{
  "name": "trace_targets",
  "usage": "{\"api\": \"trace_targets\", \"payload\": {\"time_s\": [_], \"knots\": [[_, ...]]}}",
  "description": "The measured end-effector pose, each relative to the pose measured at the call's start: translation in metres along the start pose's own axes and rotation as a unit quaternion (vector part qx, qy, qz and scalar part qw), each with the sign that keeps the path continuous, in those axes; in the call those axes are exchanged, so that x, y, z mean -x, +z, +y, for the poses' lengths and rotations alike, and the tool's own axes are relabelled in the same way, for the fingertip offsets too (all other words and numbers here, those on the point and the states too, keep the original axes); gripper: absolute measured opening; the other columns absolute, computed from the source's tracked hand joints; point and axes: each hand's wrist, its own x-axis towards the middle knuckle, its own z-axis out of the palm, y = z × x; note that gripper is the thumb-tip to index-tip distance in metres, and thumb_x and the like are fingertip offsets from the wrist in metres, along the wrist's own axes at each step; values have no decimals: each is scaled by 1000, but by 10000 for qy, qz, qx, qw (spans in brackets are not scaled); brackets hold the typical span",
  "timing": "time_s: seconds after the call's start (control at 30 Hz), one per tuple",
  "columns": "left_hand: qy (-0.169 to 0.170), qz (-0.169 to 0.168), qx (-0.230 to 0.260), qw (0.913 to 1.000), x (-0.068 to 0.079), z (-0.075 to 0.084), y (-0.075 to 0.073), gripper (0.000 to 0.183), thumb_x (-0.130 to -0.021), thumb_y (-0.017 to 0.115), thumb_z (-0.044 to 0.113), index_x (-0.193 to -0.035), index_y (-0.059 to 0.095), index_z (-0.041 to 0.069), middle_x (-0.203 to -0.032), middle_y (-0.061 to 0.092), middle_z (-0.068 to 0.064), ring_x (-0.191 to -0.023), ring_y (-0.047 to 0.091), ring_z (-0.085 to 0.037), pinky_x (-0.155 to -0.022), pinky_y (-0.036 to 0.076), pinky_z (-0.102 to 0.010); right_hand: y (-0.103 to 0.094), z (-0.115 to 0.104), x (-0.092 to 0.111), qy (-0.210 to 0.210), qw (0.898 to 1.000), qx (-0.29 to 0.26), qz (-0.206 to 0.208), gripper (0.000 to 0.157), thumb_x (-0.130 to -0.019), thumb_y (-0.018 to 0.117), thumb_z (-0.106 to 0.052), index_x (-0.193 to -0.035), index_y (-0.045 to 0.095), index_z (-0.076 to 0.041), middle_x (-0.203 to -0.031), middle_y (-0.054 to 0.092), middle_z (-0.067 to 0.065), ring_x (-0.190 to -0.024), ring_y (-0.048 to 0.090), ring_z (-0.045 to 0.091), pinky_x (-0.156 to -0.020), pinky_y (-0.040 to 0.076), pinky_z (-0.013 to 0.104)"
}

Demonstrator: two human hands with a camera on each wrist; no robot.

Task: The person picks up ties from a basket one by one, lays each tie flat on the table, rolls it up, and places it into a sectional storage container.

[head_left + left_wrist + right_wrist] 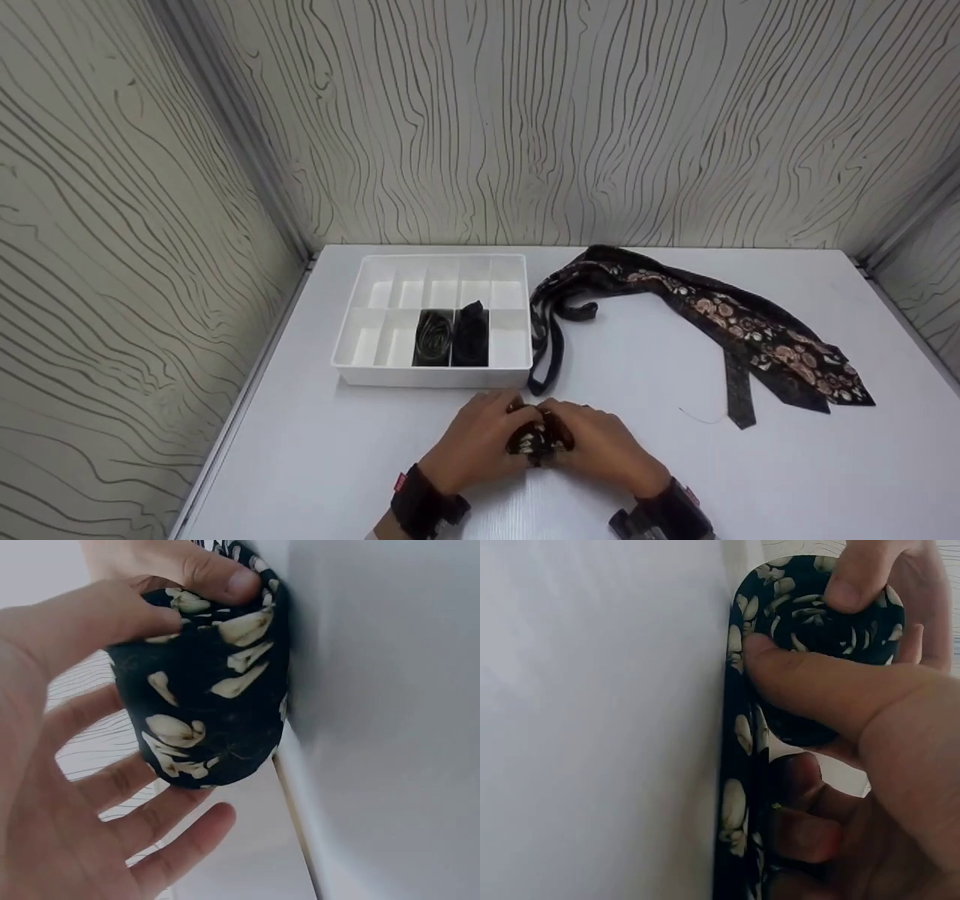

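A black necktie with cream flowers [534, 444] is partly wound into a thick coil between both hands, low over the front of the white table. My left hand [484, 439] holds the coil from the left, thumb on its upper side and fingers spread around the outside, as the left wrist view shows. From the right, my right hand [600, 444] grips the same coil, its thumb [802, 679] pressed along the spiral side. An unrolled tail of the necktie [735, 814] runs along the tabletop beside the right fingers, which are partly hidden.
Beyond the hands stands a white divided box [435, 377]. Its front row holds a dark patterned rolled tie [433, 337] and a black rolled tie [471, 341]. Several loose neckties [780, 349] lie overlapped from the box's right side toward the table's right. Patterned walls enclose the back and sides.
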Motion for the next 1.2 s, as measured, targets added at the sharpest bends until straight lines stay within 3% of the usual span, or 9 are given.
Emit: {"api": "trace_targets", "payload": {"time_s": [0.13,0.27,0.43,0.57,0.7,0.83,0.93,1.03,1.2], "knots": [[-101,-193,-4,9998,-1,0,-1,43,-81,90,43,-119,75,32,-115,67,7,-115,64,-15,-98,52,-39,-2,3,1,-44,9999,53,104,79,-71,96,-41,-140,61,-25,-125,70,-4,-114,72,24,-98,59,50],[-87,-304,-61,9995,-2,2,0,47,-83,87,45,-126,74,33,-125,69,4,-123,63,-18,-104,52,-44,-2,3,0,-111,9999,1,26,72,-77,92,-42,-140,62,-24,-124,69,-4,-115,70,23,-100,58,50],[-97,-288,-95,9995,-2,2,0,55,-85,86,49,-134,69,32,-121,66,6,-115,63,-15,-100,51,-38,-4,3,2,-72,10000,-24,-39,68,-79,92,-34,-138,62,-21,-124,71,-2,-115,70,25,-101,57,51],[-108,-287,-81,9995,-2,1,-1,47,-82,88,47,-124,72,33,-114,65,8,-109,61,-12,-93,48,-31,-8,3,3,-28,10000,46,-82,72,-70,96,-28,-133,64,-19,-116,66,-3,-109,67,22,-96,58,48],[-97,-379,21,9992,-4,3,-1,41,-83,88,47,-120,76,33,-115,65,7,-110,59,-12,-92,47,-29,-8,2,3,-279,9993,223,62,63,-75,91,-18,-133,66,-19,-112,63,-5,-103,63,18,-91,58,42],[-110,-433,12,9990,-7,7,1,42,-85,86,46,-124,77,33,-126,68,3,-117,60,-15,-97,50,-35,-8,-1,3,-275,9996,30,-57,74,-74,94,-28,-141,61,-23,-117,63,-7,-109,64,18,-97,57,45],[-169,-451,30,9988,-7,7,1,49,-85,86,42,-132,72,33,-135,68,-1,-122,62,-19,-102,52,-40,-7,-2,3,-167,9998,128,-22,73,-73,95,-38,-137,64,-22,-114,63,-8,-107,65,17,-96,58,44],[-148,-393,-35,9991,-5,6,1,52,-83,88,41,-132,69,32,-131,68,0,-119,63,-19,-101,52,-40,-5,-2,3,-196,9987,412,208,65,-77,94,-37,-133,66,-19,-112,64,-6,-103,67,19,-93,60,44],[-50,-185,-263,9995,-5,5,2,47,-82,88,47,-124,74,30,-120,67,4,-116,63,-17,-100,52,-38,-7,-4,3,-78,9999,63,89,66,-78,93,-35,-136,64,-22,-117,67,-6,-110,70,21,-95,60,48]]}}
